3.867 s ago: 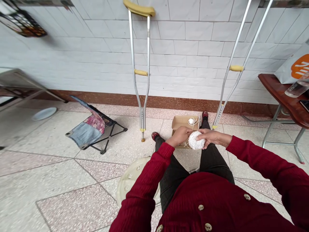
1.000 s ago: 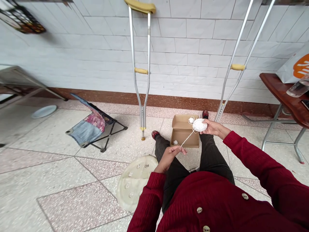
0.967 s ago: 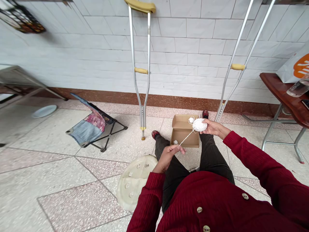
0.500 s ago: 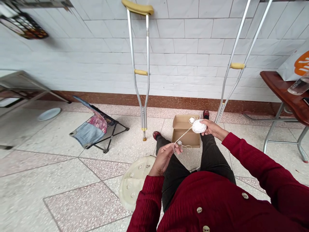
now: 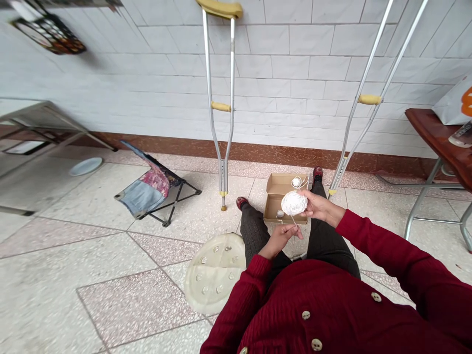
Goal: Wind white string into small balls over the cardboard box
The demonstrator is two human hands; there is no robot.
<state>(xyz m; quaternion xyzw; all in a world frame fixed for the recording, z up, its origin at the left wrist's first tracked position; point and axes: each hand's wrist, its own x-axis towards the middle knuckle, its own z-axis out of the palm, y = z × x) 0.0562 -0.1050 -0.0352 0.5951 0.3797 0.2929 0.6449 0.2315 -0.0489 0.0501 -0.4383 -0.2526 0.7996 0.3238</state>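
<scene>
My right hand point(image 5: 320, 206) clasps a large white string ball point(image 5: 294, 203); my half-curled left hand point(image 5: 279, 241) sits near its trailing strand point(image 5: 294, 220), grip unclear; a smaller white ball point(image 5: 296, 182) lies in the open cardboard box point(image 5: 276, 186).

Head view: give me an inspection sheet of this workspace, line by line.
Surface: speckled terrazzo floor.
Job's things: ball of white twine with a strand hanging from it; open cardboard box holding a smaller white ball.
Clutter: round pale disc with small buttons on it; folding stool.
Grips: right hand around the ball; left hand just below it, beside the strand.
Cables: nothing seen.
Surroundings: a crutch and another against the tiled wall; brown table at right.
</scene>
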